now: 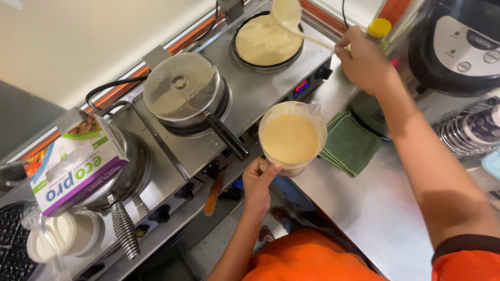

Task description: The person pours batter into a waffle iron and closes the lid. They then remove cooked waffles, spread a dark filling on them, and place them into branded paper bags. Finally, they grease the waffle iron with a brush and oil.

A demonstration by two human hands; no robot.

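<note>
- The left hand (258, 179) grips the handle of a clear jug (291, 138), fingers wrapped tight around it, thumb up against the jug wall.
- The jug is full of pale yellow batter and hangs in the air in front of the steel cooker (250, 88), beside the counter (375, 208).
- The right hand (364, 60) is closed around the handle of a ladle (289, 15), fingers curled and pinching it.
- The ladle is tipped over the far round plate (266, 41), with batter running down from it into a spread disc that nearly fills the plate.
- A lidded pan (182, 93) with a black handle sits on the middle burner.
- A carton (78, 166) lies on the near burner, beside white tubs (65, 234).
- A folded green cloth (351, 143) lies on the counter, just right of the jug.
- A bottle with a yellow cap (379, 27) stands behind the right hand; a dark round appliance (458, 47) stands further right.
</note>
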